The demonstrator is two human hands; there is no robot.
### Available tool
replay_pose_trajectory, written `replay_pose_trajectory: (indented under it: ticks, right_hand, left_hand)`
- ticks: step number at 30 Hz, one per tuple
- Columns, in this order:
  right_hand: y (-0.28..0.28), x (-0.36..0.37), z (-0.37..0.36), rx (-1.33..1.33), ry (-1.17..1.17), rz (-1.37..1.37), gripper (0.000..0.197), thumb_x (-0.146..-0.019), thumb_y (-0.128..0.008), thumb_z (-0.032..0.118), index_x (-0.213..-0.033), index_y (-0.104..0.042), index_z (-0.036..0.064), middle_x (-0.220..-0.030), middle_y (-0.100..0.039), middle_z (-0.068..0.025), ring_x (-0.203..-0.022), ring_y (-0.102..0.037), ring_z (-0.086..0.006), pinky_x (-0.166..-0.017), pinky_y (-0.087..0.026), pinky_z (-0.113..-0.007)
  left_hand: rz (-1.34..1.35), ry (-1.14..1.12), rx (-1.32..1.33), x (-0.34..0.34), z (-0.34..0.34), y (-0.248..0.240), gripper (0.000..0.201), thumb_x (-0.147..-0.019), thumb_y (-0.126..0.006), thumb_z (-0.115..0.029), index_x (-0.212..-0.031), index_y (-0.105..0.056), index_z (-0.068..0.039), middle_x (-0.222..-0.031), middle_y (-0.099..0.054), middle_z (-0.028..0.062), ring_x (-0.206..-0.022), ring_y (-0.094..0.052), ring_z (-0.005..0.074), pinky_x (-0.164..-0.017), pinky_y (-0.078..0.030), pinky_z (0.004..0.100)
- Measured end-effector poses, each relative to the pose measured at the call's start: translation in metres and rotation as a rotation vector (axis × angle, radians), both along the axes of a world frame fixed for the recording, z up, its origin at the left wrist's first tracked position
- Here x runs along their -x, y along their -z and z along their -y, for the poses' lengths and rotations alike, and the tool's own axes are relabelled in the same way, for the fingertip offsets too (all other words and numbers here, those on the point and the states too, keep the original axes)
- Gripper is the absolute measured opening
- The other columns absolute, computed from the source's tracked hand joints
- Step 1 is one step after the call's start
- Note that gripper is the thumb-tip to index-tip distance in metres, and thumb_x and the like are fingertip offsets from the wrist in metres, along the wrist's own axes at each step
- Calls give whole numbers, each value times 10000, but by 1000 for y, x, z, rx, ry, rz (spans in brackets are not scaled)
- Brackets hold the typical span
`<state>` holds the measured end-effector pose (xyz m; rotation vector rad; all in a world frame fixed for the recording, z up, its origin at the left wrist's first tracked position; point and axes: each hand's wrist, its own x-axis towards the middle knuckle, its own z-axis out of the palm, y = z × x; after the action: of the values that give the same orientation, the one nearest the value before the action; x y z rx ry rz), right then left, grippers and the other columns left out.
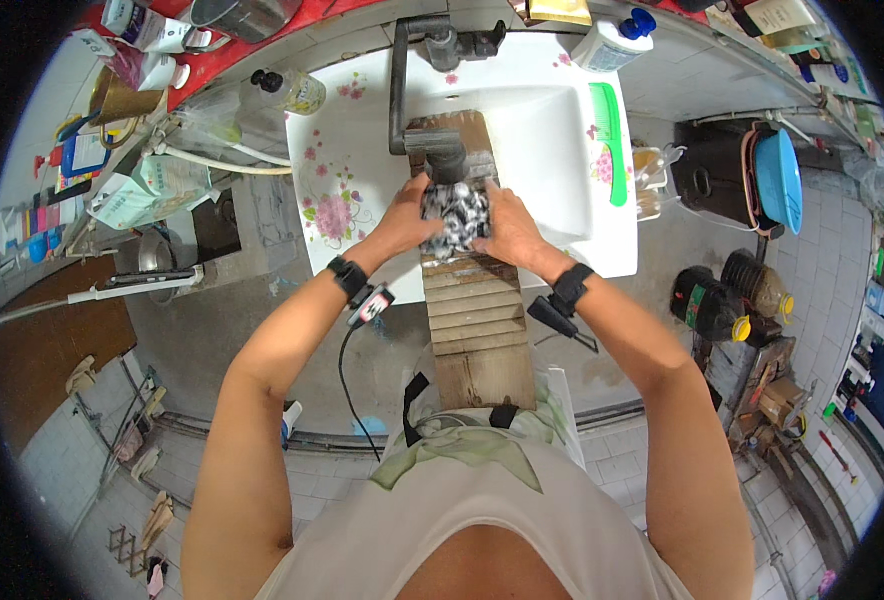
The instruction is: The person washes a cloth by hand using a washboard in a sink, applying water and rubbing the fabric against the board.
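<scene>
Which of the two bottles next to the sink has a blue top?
The white bottle at the back right of the sink. The other bottle, at the back left, is yellowish with a black top.

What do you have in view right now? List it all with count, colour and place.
cloth: one, black and white, blurred, between both hands
washboard: one, brown wood, under the cloth, over the sink's near rim
sink: one, white with pink flowers, ahead
faucet: one, dark grey, over the washboard
comb: one, green, sink's right side
white bottle: one, blue cap, rear right corner
pump bottle: one, yellowish, black top, rear left
metal pot: one, silver, far left rear
large bottles: two, dark, yellow caps, right
basin: one, blue, far right
small clutter: uncounted, mixed colours, both edges
wristbands: two, black, one per wrist
left hand: one, cloth's left
right hand: one, cloth's right
</scene>
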<state>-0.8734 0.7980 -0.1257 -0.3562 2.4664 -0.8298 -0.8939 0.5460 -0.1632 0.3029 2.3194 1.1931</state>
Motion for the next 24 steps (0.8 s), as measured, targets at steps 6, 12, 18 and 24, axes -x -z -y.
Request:
replay_pose_trajectory:
  ticks: [6,12,18,24]
  right_hand:
    - [-14,5,-5,141,158,-88,586,-712,-794,-80,-1265,-657,57,-1170,-594,-239,-1161,-590,-472,-982,-534,-524]
    - [-44,31,0,155,106,-504,612,-708,-670,-171,-1265,-643,82,-1227,-516,-218,-1194,-522,-444,-998,-508,-506]
    - [1,-6,-6,66,-233,-323,658,-814,-750,-2,-1461,-640,43,-1323,-515,-201,-1247,-502,-402,-1053,-467,-512]
    - [6,44,41,189,35,-532,586,-912,-724,157,-1463,-580,17,-1451,-521,-219,-1381,-470,-455,-1152,-381,-565]
  left_hand:
    - [-134,-55,47,-5,3,-36,644,-784,-824,-103,-1367,-559,-42,-1306,-568,250,-1222,-569,430,-1088,-490,486]
    - [-473,-294,-21,-4,-26,-22,660,-781,-812,-6,-1354,-484,-43,-1288,-504,224,-1244,-547,436,-1055,-485,509]
    - [-204,-439,-20,-16,-6,2,293,-900,-673,7,-1178,-586,-23,-1231,-637,217,-1185,-605,460,-1032,-483,555]
    - [-591,-66,355,45,10,48,402,-938,-710,-196,-1324,-660,-93,-1358,-668,235,-1264,-605,455,-1084,-468,569]
